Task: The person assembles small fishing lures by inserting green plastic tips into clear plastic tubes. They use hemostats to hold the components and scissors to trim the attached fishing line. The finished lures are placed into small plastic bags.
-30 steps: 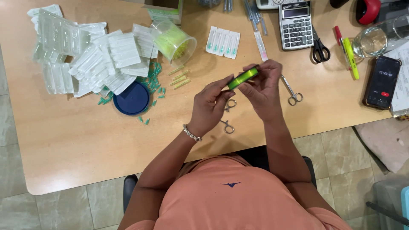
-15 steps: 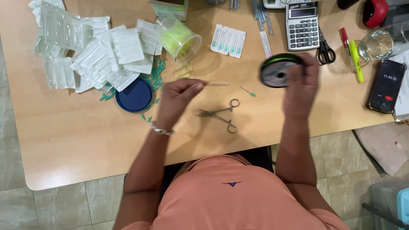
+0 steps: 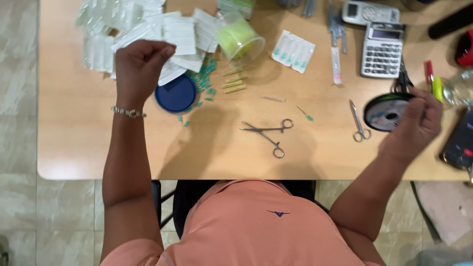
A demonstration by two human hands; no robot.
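A person in an orange shirt sits at a pale wooden bench (image 3: pixel 88 157), seen from above, arms spread wide.

The right hand (image 3: pixel 411 125), at the right of the frame, holds a dark round spool of thin line (image 3: pixel 387 112) just above the bench. The fingers curl over the spool's right rim in a loose grip, with its flat face turned up toward the camera.

The left hand (image 3: pixel 140 66), at upper left, is raised and closed in a fist, fingers pinched together. Whether it holds the end of the line cannot be told; no strand shows between the hands. The wide spread of the arms would suit drawing out a length of line.

Below the fist lies a round dark blue lid (image 3: pixel 176 93), next to a heap of white sealed packets (image 3: pixel 148 29). A clear plastic cup of yellow-green pieces (image 3: pixel 239 39) lies tipped on its side at upper centre, with small green caps (image 3: pixel 206 74) scattered beside it.

In the centre lie steel forceps with ring handles (image 3: pixel 268 133), well apart from both hands. Small steel scissors (image 3: pixel 358 120) lie just left of the spool. A grey calculator (image 3: pixel 382 49) sits at upper right.

The front middle of the bench is mostly bare, which leaves room between the hands. The right edge is crowded, with a dark phone (image 3: pixel 458 143) close to the right hand.
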